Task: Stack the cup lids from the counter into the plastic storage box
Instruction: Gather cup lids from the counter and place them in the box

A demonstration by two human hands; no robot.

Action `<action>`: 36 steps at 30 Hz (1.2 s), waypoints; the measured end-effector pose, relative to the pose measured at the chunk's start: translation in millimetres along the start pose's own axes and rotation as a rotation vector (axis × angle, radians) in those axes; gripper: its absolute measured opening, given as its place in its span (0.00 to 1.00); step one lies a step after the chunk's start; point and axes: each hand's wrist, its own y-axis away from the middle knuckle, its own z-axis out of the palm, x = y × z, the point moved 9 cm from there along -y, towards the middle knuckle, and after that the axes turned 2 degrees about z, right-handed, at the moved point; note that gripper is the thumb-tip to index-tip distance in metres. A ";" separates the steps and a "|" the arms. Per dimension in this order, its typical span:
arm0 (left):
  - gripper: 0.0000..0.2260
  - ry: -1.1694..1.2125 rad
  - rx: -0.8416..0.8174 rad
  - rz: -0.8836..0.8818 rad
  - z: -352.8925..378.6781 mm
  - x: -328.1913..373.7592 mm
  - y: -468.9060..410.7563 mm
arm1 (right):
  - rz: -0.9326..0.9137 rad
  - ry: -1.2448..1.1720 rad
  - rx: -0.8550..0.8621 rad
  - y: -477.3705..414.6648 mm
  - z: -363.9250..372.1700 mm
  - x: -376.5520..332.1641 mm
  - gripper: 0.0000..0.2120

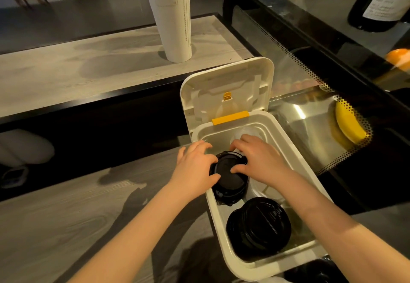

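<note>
A white plastic storage box (288,140) stands open on the counter, its hinged lid (226,87) raised at the back with a yellow latch. Inside, a stack of black cup lids (230,183) sits in the middle, held from both sides. My left hand (195,167) grips its left rim and my right hand (259,160) presses on its top and right side. A second stack of black lids (259,225) lies in the near end of the box. Clear lids (246,131) show faintly at the far end, partly hidden behind my right hand.
A tall white sleeve of cups (173,16) stands on the raised wooden ledge behind the box. A glass display case (332,83) with a yellow banana (348,123) runs along the right. Grey wooden counter (66,216) spreads to the left.
</note>
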 end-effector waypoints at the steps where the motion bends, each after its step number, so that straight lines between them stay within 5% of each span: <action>1: 0.19 0.000 -0.006 -0.001 -0.5 -1.3 -3.0 | 0.004 -0.016 0.017 -1.5 -1.1 1.3 0.23; 6: 0.16 0.013 -0.034 -0.034 0.0 -4.2 -25.7 | -0.105 -0.054 0.081 5.3 -2.6 -3.5 0.18; 11: 0.11 0.026 0.063 -0.014 -12.6 -7.5 -41.4 | -0.188 0.011 -0.123 20.1 17.1 -6.3 0.35; 16: 0.09 0.123 0.215 0.034 -25.9 -15.9 -30.8 | -0.211 0.201 -0.104 8.7 11.1 -14.1 0.33; 22: 0.14 -0.027 -0.147 0.125 -0.1 -9.4 -23.4 | -0.197 0.292 -0.171 -2.4 15.0 -20.0 0.31; 27: 0.11 -0.017 -0.211 0.169 4.8 1.7 -19.8 | -0.222 0.227 -0.201 16.6 19.2 -10.8 0.25; 29: 0.10 0.030 -0.162 0.145 2.7 3.3 -20.3 | -0.216 0.042 -0.097 19.6 6.6 -7.8 0.19; 33: 0.11 0.044 -0.106 0.095 2.2 5.8 -22.6 | -0.031 -0.220 0.394 13.1 -52.8 31.7 0.13; 36: 0.16 0.037 -0.079 0.062 3.7 7.7 -24.8 | 0.047 -0.165 0.264 -10.0 -44.5 43.8 0.20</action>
